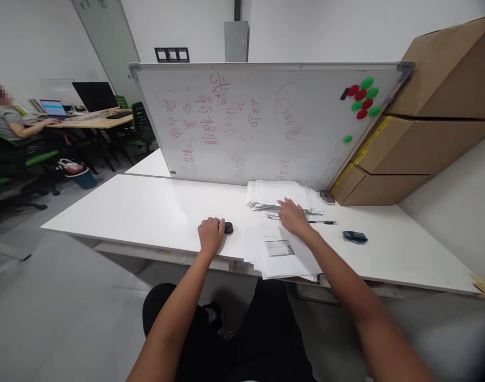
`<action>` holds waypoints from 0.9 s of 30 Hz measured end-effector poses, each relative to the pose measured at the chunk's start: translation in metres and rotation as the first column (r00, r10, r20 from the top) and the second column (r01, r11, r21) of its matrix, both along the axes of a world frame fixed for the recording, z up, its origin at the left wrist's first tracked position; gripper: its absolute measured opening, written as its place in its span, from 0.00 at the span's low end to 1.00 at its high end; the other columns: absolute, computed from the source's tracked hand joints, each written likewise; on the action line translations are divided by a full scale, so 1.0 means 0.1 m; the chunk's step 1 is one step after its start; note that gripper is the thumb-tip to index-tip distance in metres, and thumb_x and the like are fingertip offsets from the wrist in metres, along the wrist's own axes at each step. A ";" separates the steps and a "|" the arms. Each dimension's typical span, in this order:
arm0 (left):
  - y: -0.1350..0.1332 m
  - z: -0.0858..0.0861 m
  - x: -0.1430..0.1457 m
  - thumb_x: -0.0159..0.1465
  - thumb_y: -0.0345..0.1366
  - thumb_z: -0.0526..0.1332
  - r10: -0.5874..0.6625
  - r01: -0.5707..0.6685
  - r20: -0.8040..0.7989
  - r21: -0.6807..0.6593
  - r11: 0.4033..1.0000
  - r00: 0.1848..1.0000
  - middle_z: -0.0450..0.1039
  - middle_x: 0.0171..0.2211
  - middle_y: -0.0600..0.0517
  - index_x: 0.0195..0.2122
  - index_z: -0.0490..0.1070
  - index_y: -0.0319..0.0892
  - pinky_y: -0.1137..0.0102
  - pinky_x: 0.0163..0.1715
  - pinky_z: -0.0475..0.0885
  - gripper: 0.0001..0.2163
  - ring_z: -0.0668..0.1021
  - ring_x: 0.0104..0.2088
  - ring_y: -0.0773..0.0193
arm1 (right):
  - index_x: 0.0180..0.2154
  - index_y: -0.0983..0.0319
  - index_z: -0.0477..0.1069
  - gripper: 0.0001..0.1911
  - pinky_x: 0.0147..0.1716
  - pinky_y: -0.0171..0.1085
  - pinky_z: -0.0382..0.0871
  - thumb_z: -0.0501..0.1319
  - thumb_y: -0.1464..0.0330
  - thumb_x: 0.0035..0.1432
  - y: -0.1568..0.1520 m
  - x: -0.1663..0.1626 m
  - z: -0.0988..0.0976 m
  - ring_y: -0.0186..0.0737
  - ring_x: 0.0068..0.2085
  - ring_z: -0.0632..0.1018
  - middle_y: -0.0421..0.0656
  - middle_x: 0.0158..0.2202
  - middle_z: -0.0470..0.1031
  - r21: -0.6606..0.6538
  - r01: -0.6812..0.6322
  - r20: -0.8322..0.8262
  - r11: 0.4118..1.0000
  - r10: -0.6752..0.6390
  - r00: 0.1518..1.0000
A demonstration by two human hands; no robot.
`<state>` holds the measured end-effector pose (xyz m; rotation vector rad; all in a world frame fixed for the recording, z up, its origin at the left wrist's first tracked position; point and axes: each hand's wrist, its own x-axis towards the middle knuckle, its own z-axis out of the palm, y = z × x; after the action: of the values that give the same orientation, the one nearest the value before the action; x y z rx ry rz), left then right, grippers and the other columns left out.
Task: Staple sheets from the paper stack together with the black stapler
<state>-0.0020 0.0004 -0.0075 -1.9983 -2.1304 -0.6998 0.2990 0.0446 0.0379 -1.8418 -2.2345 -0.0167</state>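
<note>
My left hand (211, 234) is closed around a small black object (228, 228) with a rounded end, resting on the white desk (147, 212). Most of that object is hidden under my fingers, so its kind is unclear. My right hand (293, 216) reaches to the front edge of a thick stack of papers (278, 192), fingers stretched out and apart. Nearer to me, below that hand, lies a second, spread pile of printed sheets (278, 260), which overhangs the desk's front edge. A dark pen (328, 222) lies right of my right hand.
A whiteboard (226, 127) with red writing and round magnets stands along the desk's back. Cardboard boxes (417, 143) are piled at the right. A dark blue packet (354, 236) lies on the desk's right part. Far left, a person (11, 122) sits at another desk.
</note>
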 end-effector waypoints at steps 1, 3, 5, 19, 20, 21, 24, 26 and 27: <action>0.00 0.00 0.00 0.69 0.44 0.45 0.005 -0.005 -0.004 -0.003 1.000 1.000 0.72 0.37 0.44 0.35 0.71 0.42 0.63 0.38 0.59 0.18 0.71 0.41 0.54 | 0.63 0.62 0.55 0.26 0.62 0.54 0.48 0.39 0.64 0.67 0.10 -0.04 -0.01 0.49 0.68 0.52 0.52 0.67 0.52 -0.026 -0.018 0.015 1.000 0.018 1.000; 0.01 0.00 0.01 0.69 0.44 0.46 0.015 -0.015 -0.009 -0.009 1.000 1.000 0.72 0.36 0.44 0.34 0.71 0.42 0.63 0.38 0.59 0.18 0.71 0.41 0.54 | 0.63 0.62 0.53 0.26 0.63 0.53 0.47 0.38 0.64 0.68 0.31 -0.09 -0.03 0.48 0.68 0.51 0.52 0.68 0.50 -0.041 -0.018 0.051 0.999 0.020 0.999; 0.02 -0.01 0.01 0.69 0.44 0.46 0.019 -0.019 -0.007 -0.013 1.000 1.000 0.72 0.36 0.45 0.34 0.71 0.42 0.63 0.38 0.59 0.18 0.71 0.41 0.54 | 0.63 0.63 0.54 0.26 0.63 0.55 0.45 0.41 0.63 0.68 0.49 -0.08 -0.06 0.49 0.68 0.51 0.53 0.68 0.50 -0.040 0.020 0.095 0.999 -0.016 0.995; 0.04 -0.03 0.00 0.70 0.44 0.45 -0.003 0.006 0.071 -0.045 0.999 0.997 0.72 0.36 0.45 0.34 0.71 0.42 0.62 0.39 0.59 0.19 0.70 0.42 0.54 | 0.58 0.58 0.65 0.31 0.56 0.43 0.59 0.48 0.48 0.63 0.78 0.32 -0.15 0.49 0.60 0.67 0.45 0.64 0.61 -0.199 -0.062 0.026 0.978 0.069 0.997; 0.04 -0.03 0.00 0.70 0.44 0.45 -0.003 0.006 0.073 -0.044 0.999 0.997 0.72 0.36 0.45 0.34 0.71 0.42 0.62 0.39 0.59 0.19 0.70 0.42 0.54 | 0.57 0.58 0.67 0.29 0.55 0.43 0.60 0.47 0.49 0.64 0.77 0.32 -0.14 0.48 0.60 0.68 0.44 0.64 0.62 -0.195 -0.062 0.015 0.979 0.066 0.998; 0.04 -0.03 0.00 0.70 0.44 0.45 -0.003 0.006 0.072 -0.043 0.999 0.997 0.72 0.36 0.45 0.34 0.71 0.42 0.62 0.39 0.59 0.19 0.70 0.42 0.54 | 0.56 0.57 0.68 0.28 0.54 0.42 0.61 0.45 0.50 0.65 0.77 0.32 -0.13 0.47 0.59 0.69 0.44 0.63 0.63 -0.186 -0.063 0.009 0.981 0.066 0.998; 0.04 -0.04 0.00 0.70 0.44 0.45 -0.003 0.005 0.064 -0.032 0.999 0.998 0.72 0.36 0.45 0.33 0.71 0.42 0.62 0.38 0.58 0.19 0.70 0.42 0.54 | 0.57 0.60 0.66 0.26 0.48 0.41 0.64 0.41 0.56 0.69 0.74 0.25 -0.12 0.47 0.54 0.74 0.49 0.57 0.71 -0.136 -0.050 0.062 0.989 0.059 0.996; 0.04 -0.04 0.00 0.70 0.44 0.44 -0.008 0.009 0.059 -0.026 1.000 0.998 0.72 0.35 0.45 0.33 0.70 0.42 0.62 0.38 0.58 0.19 0.70 0.41 0.54 | 0.62 0.64 0.58 0.25 0.44 0.42 0.65 0.42 0.61 0.69 0.70 0.17 -0.12 0.48 0.48 0.77 0.54 0.50 0.75 -0.115 -0.012 0.147 0.993 0.029 0.989; 0.04 -0.04 0.00 0.70 0.44 0.44 -0.009 0.010 0.055 -0.023 1.000 0.998 0.72 0.35 0.45 0.33 0.70 0.42 0.62 0.38 0.58 0.19 0.70 0.41 0.54 | 0.64 0.67 0.54 0.26 0.43 0.42 0.66 0.42 0.64 0.69 0.68 0.12 -0.12 0.49 0.46 0.78 0.56 0.48 0.76 -0.111 0.004 0.189 0.994 0.017 0.982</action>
<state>-0.0020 0.0047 -0.0112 -2.0255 -2.1705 -0.7438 0.3109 0.1127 0.0260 -1.9649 -2.4143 -0.0715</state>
